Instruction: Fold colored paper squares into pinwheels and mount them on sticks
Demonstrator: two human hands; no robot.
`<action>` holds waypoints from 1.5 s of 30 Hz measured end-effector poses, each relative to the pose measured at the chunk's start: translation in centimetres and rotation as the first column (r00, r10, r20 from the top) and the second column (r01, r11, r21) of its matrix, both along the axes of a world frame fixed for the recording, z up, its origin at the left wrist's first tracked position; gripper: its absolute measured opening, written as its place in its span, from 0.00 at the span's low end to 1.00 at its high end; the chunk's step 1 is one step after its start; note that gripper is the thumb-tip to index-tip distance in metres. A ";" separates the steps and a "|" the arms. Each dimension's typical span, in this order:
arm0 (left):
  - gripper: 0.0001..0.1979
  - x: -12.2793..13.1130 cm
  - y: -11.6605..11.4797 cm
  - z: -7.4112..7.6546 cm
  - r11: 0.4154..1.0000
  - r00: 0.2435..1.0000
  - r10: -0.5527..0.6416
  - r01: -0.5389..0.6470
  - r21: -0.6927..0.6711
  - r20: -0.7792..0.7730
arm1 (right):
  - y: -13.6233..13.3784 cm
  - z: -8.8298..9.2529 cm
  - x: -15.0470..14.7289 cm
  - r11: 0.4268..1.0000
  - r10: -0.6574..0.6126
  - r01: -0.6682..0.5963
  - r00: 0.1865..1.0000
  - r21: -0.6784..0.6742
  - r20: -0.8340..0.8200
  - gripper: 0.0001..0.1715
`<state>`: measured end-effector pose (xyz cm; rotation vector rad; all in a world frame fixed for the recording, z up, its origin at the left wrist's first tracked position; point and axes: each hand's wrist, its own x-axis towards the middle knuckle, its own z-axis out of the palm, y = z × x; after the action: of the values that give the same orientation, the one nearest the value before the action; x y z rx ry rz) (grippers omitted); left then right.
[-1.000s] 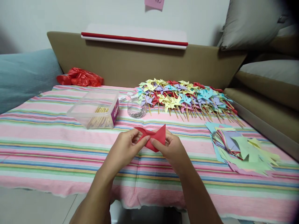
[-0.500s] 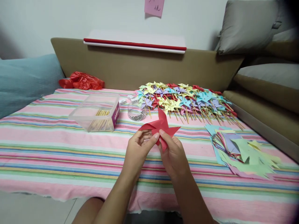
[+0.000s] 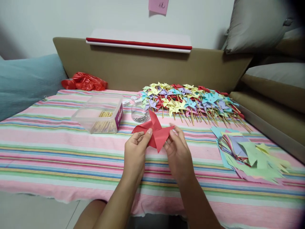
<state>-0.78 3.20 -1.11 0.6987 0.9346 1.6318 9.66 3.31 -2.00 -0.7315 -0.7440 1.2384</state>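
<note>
A red paper pinwheel point(image 3: 156, 132), without a stick in view, is held above the striped cloth. My left hand point(image 3: 137, 146) pinches it near the left blade, thumb on top. The fingertips of my right hand point(image 3: 178, 149) are closed at the tip of its right blade. Just beyond the pinwheel stands a clear round tub point(image 3: 140, 115) with small metal pins in it. To the left of that is a clear plastic box point(image 3: 81, 118) holding short wooden sticks point(image 3: 104, 122).
Many finished pinwheels point(image 3: 190, 101) on sticks lie piled at the back right. Coloured paper sheets and scraps point(image 3: 252, 156) are at the right. A crumpled red plastic bag point(image 3: 85, 82) lies back left. Small white boxes point(image 3: 126, 103) sit behind the tub. Cushions point(image 3: 257, 28) border the right side.
The pinwheel has shifted a little left and turned. My right hand has moved from the pinwheel's centre out to its right blade; my left thumb has moved slightly left with it.
</note>
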 end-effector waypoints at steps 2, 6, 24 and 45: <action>0.15 -0.2 0.1 0.3 1.000 0.999 0.007 -0.006 -0.013 0.034 | 0.1 -0.1 0.9 0.993 -0.073 0.063 0.993 0.103 0.094 0.33; 0.14 -0.6 0.1 0.5 1.000 0.998 0.008 -0.008 -0.011 0.060 | -0.1 0.1 2.2 0.962 -0.052 -0.090 0.864 0.256 0.501 0.22; 0.15 -0.5 -0.2 0.1 1.000 0.976 0.006 -0.005 0.003 -0.217 | -0.1 -0.2 1.2 0.995 -0.044 0.004 0.925 0.104 0.378 0.08; 0.15 -0.4 -0.4 0.0 1.000 0.967 -0.019 0.020 0.002 -0.252 | -0.1 -0.1 0.5 0.975 -0.201 0.135 0.877 0.177 0.436 0.05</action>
<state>-1.18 2.83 -1.08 0.9316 1.1020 1.5507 10.16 3.24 -2.12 -0.9601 -1.1133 0.8495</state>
